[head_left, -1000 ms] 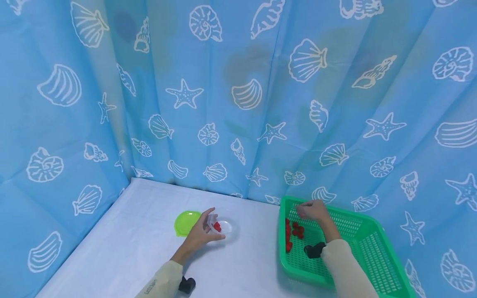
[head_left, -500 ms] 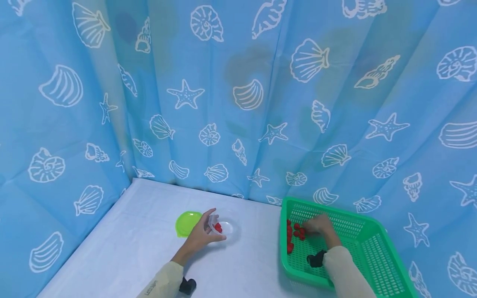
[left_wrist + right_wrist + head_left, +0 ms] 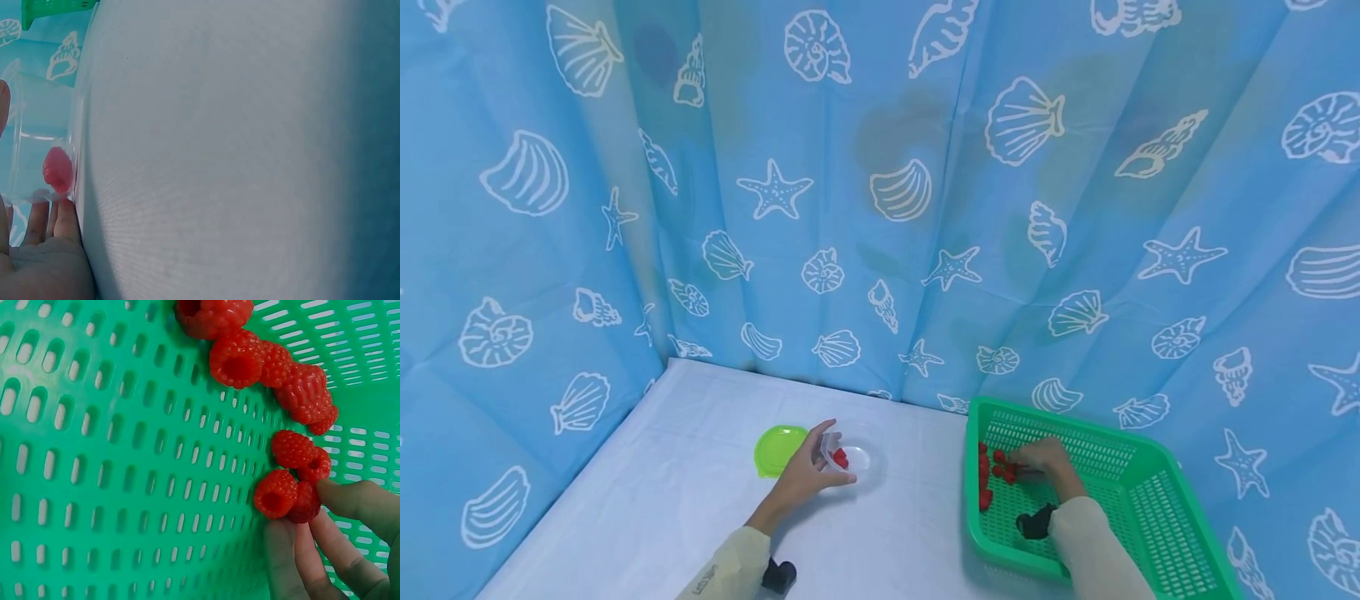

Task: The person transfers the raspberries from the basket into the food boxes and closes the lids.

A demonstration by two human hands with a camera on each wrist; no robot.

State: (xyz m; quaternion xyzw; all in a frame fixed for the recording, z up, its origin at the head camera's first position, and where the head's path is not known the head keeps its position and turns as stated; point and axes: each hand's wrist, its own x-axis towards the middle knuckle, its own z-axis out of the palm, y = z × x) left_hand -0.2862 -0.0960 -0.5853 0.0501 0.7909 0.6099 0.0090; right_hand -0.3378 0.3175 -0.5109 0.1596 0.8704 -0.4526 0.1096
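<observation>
The right hand, the nearer one, pinches a raspberry just to its left, among other raspberries near the green basket's left edge, while the left hand curls round the clear cup.

Raspberries in basket right of tub

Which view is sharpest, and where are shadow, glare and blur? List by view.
Head view: even light, a soft shadow on the white table by the left hand; left wrist view: hazy, the table blurred toward the right, a bright streak on the clear cup; right wrist view: sharpest, small highlights on the red raspberries.
</observation>
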